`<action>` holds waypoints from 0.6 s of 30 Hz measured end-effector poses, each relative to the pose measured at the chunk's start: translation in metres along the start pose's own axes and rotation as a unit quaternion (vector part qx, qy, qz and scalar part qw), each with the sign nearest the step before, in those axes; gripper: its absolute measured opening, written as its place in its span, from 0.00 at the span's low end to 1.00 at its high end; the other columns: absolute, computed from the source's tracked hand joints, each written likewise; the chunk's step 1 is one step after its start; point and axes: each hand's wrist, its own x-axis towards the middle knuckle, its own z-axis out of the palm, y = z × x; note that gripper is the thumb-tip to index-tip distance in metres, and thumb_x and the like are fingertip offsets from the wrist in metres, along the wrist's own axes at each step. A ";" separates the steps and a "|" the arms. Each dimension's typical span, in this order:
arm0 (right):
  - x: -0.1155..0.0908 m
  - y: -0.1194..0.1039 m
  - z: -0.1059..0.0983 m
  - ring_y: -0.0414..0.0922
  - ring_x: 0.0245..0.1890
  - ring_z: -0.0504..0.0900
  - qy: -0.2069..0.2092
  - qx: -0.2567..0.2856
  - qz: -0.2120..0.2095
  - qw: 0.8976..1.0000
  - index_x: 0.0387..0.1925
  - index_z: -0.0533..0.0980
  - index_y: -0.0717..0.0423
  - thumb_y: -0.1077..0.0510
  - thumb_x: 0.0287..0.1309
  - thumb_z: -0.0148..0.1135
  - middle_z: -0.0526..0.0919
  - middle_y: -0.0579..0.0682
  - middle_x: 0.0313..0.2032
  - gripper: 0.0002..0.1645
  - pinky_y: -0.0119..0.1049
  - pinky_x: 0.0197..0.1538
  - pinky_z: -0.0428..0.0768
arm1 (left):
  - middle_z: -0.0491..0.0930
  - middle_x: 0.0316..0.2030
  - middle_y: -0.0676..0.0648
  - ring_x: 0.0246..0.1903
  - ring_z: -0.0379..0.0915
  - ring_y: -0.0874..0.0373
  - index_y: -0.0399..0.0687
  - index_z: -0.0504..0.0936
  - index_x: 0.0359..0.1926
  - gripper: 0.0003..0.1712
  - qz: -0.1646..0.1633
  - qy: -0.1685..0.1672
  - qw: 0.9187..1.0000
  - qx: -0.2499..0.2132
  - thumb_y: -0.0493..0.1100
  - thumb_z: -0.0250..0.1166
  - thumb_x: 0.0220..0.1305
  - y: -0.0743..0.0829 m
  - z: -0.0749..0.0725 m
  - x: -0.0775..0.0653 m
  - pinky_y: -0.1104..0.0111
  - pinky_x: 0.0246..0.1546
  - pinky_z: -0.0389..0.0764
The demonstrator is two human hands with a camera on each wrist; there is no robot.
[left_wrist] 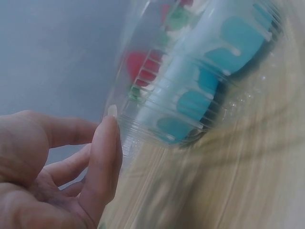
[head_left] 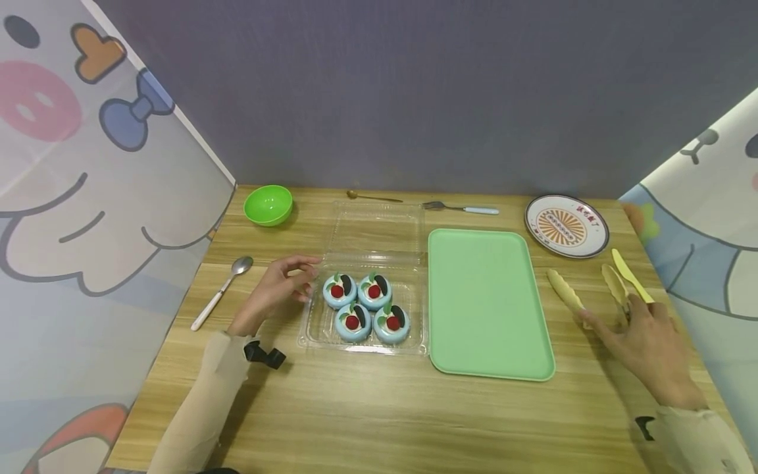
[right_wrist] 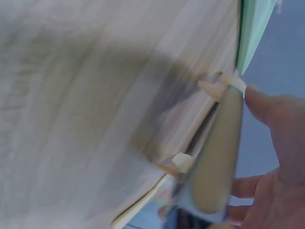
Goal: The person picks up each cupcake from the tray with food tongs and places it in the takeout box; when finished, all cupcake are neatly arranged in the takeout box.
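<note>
A clear plastic container [head_left: 364, 342] stands with its lid folded back, and several blue toy cupcakes [head_left: 353, 322] topped with a red berry and green leaf sit inside. At its left edge is my left hand [head_left: 278, 286], fingers bent and spread. In the left wrist view, a fingertip of the left hand [left_wrist: 66, 167] meets the ridged container wall [left_wrist: 131, 126]. My right hand [head_left: 648, 342] holds cream-tipped tongs [head_left: 566, 291] at the table's right side, their arms spread apart. The right wrist view shows the thumb against one tong arm [right_wrist: 219, 148].
A green tray [head_left: 488, 303] lies between container and tongs. Behind the tongs is a patterned plate [head_left: 566, 225], with a yellow knife [head_left: 630, 273] beside them. A fork [head_left: 462, 208] and thin spoon [head_left: 374, 197] lie at the back, a green bowl [head_left: 268, 205] and spoon [head_left: 222, 293] at left.
</note>
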 end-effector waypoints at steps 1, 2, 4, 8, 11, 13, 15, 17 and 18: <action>0.000 -0.002 -0.001 0.81 0.41 0.65 0.009 -0.001 -0.004 1.000 0.64 0.58 0.76 0.28 0.56 0.60 0.62 0.84 0.50 0.59 0.68 0.32 0.69 | 0.74 0.44 0.43 0.25 0.79 0.61 0.42 0.74 0.62 0.20 0.000 0.001 1.000 -0.001 0.39 0.59 0.70 -0.001 0.000 0.000 0.67 0.25 0.89; 0.000 -0.005 -0.002 0.81 0.43 0.64 0.015 0.001 -0.009 1.000 0.64 0.58 0.76 0.28 0.56 0.60 0.62 0.84 0.50 0.59 0.69 0.36 0.68 | 0.74 0.45 0.43 0.25 0.79 0.61 0.42 0.74 0.62 0.20 0.000 0.002 1.000 -0.002 0.39 0.59 0.70 -0.001 0.000 -0.001 0.67 0.26 0.89; 0.002 -0.011 -0.004 0.79 0.46 0.63 0.037 0.005 -0.028 0.999 0.62 0.60 0.75 0.30 0.56 0.62 0.63 0.83 0.49 0.56 0.70 0.44 0.67 | 0.74 0.46 0.42 0.25 0.79 0.61 0.42 0.74 0.62 0.20 0.001 0.003 1.000 -0.002 0.40 0.59 0.70 -0.002 -0.001 -0.002 0.67 0.26 0.89; 0.008 -0.030 -0.008 0.77 0.52 0.62 0.051 0.024 -0.058 0.997 0.67 0.60 0.70 0.33 0.58 0.62 0.64 0.82 0.54 0.54 0.72 0.49 0.65 | 0.74 0.47 0.40 0.25 0.79 0.61 0.43 0.75 0.61 0.20 0.009 0.005 1.000 0.002 0.41 0.60 0.70 -0.004 -0.002 -0.003 0.67 0.26 0.89; 0.014 -0.046 -0.010 0.78 0.53 0.62 0.049 0.037 -0.085 0.995 0.70 0.58 0.68 0.35 0.60 0.62 0.63 0.81 0.58 0.53 0.74 0.44 0.67 | 0.75 0.48 0.38 0.25 0.79 0.60 0.45 0.76 0.61 0.20 0.015 0.006 1.000 0.013 0.43 0.61 0.70 -0.004 -0.004 -0.004 0.66 0.27 0.89; 0.017 -0.058 -0.011 0.76 0.52 0.64 0.067 0.037 -0.122 0.990 0.69 0.60 0.69 0.38 0.58 0.65 0.66 0.78 0.57 0.51 0.72 0.41 0.69 | 0.75 0.49 0.37 0.25 0.80 0.59 0.46 0.76 0.61 0.21 0.020 0.006 1.000 0.023 0.45 0.61 0.70 -0.005 -0.005 -0.004 0.64 0.28 0.90; 0.019 -0.070 -0.010 0.74 0.50 0.67 0.092 0.034 -0.162 0.982 0.68 0.62 0.68 0.42 0.57 0.69 0.68 0.75 0.57 0.49 0.72 0.43 0.70 | 0.75 0.49 0.37 0.26 0.80 0.58 0.45 0.76 0.61 0.22 0.027 0.010 0.999 0.036 0.46 0.62 0.69 -0.005 -0.005 -0.003 0.62 0.29 0.90; 0.022 -0.083 -0.010 0.71 0.47 0.70 0.120 0.031 -0.201 0.972 0.66 0.65 0.67 0.45 0.53 0.72 0.71 0.72 0.55 0.47 0.69 0.40 0.72 | 0.76 0.48 0.36 0.26 0.81 0.55 0.44 0.77 0.60 0.21 0.050 0.024 0.997 0.052 0.46 0.63 0.69 -0.004 -0.006 -0.003 0.61 0.28 0.90; 0.023 -0.090 -0.010 0.70 0.46 0.72 0.134 0.028 -0.222 0.965 0.65 0.66 0.67 0.46 0.51 0.74 0.73 0.71 0.53 0.47 0.67 0.40 0.73 | 0.77 0.47 0.36 0.26 0.81 0.53 0.42 0.78 0.58 0.20 0.074 0.040 0.994 0.069 0.45 0.63 0.68 -0.003 -0.006 -0.002 0.63 0.27 0.89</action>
